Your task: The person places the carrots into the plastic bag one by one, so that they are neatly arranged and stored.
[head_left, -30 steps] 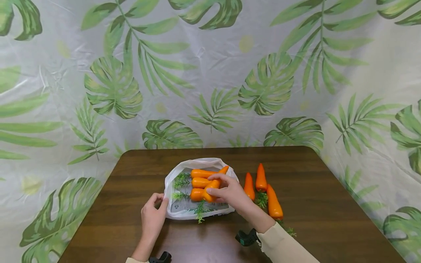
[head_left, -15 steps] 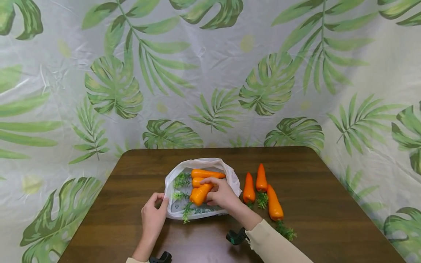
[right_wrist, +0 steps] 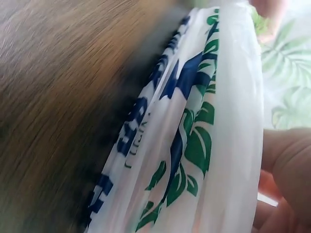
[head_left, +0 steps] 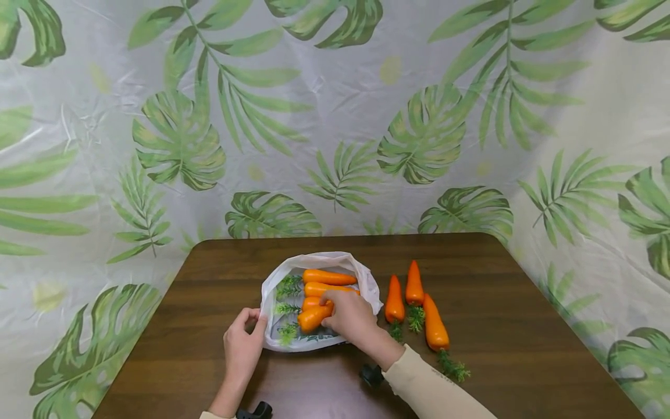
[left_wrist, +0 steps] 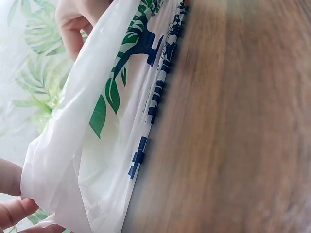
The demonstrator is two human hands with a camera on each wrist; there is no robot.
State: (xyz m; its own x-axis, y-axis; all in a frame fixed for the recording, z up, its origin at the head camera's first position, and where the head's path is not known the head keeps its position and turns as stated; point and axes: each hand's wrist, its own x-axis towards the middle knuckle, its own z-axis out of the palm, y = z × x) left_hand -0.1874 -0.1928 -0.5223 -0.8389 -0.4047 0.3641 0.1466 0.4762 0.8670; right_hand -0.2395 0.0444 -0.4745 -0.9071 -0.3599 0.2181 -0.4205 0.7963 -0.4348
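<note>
Leaf-print backdrop [head_left: 335,116] is hanging behind a dark wood table [head_left: 487,308], where a white bag [head_left: 370,291] is lying with its mouth spread wide. Right hand [head_left: 352,315] is gripping the front carrot [head_left: 313,319] within the bag, thumb and fingers bearing on its right-hand part. Key relation: front carrot is projecting left from this grip, long axis running roughly across the table, blunt end pointing left and slightly toward the near side; the hand is hiding its tip. Whether it is resting on the bag's inside or being held just above: cannot tell. Three bagged carrots [head_left: 328,277] are lying behind it, nearly parallel. Left hand [head_left: 243,334] is pinching the bag's left rim. Loose carrots [head_left: 394,302], three, are lying right of the bag, tips pointing away; right hand is sitting nearer to them.
</note>
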